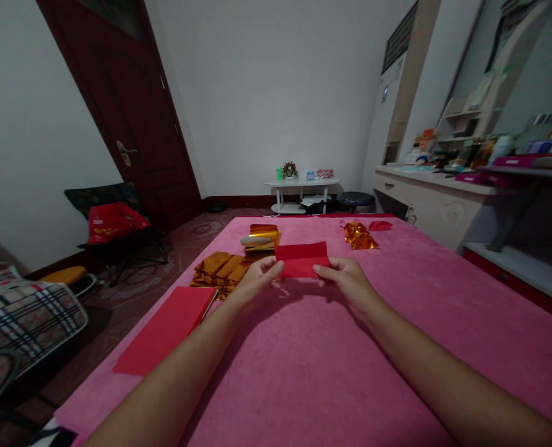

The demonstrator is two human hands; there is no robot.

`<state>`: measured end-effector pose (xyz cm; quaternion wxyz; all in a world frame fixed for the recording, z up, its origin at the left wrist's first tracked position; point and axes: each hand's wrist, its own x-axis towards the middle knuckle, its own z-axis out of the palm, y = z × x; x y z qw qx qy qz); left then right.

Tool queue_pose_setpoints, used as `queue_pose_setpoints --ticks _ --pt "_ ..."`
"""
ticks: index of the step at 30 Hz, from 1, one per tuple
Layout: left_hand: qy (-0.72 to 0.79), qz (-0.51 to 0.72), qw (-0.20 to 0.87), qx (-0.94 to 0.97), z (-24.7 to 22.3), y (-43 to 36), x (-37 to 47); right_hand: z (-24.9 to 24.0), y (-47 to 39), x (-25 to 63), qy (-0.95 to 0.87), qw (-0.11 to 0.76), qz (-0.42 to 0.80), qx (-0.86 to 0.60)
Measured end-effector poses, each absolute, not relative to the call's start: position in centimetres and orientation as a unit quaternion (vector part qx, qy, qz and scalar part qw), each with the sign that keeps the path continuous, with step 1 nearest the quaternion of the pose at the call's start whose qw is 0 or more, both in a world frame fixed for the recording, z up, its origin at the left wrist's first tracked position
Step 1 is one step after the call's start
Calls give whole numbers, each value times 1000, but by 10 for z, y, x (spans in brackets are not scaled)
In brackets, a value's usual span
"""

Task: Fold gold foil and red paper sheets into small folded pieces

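Note:
Between my two hands is a piece of red paper point(301, 259), held just above the pink cover with a crease running across it. My left hand point(264, 273) pinches its left end, thumb on top. At the right end, my right hand point(343, 276) grips it in the same way. Left of my left hand lies a spread pile of gold foil sheets point(220, 270). Behind that pile are more gold foil pieces point(264, 233) with a greyish oblong object point(256, 241) on them. A stack of red paper point(168, 329) lies by my left forearm.
The pink-covered surface point(313, 366) stretches under my arms. Toward its far right sit crumpled gold foil point(359, 236) and a small red piece point(380, 226). Beyond stands a low white table point(303, 183). A cluttered dresser point(434, 195) is on the right, a chair with a red bag point(115, 222) on the left.

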<state>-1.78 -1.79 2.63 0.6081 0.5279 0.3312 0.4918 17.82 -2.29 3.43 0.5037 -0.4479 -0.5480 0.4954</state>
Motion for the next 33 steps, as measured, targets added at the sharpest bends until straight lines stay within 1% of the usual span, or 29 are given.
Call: queue_pose_setpoints --ticks 6,11,14,16,20,22,26,30,33 --pt "380 521 566 514 26 -19 -15 25 -25 172 -548 452 546 -444" --pt "413 492 545 539 22 -15 -19 21 -22 173 -554 479 540 -415" --pt "413 480 540 555 22 -15 -19 18 -18 177 -550 474 546 -418" --pt "415 491 529 554 22 -14 -18 17 -18 178 -555 453 551 -428" --pt "429 523 496 544 22 -11 -20 18 -22 178 -592 374 570 -430" --pt "431 510 494 557 20 -11 -22 19 -25 177 -599 361 584 -411" --pt "420 443 502 613 13 -11 -22 19 -27 173 -612 372 588 -376" --pt "416 416 431 684 5 -9 -17 17 -28 168 -659 358 538 -384" --pt "448 451 304 709 4 -9 -15 12 -24 166 -672 372 491 -411"
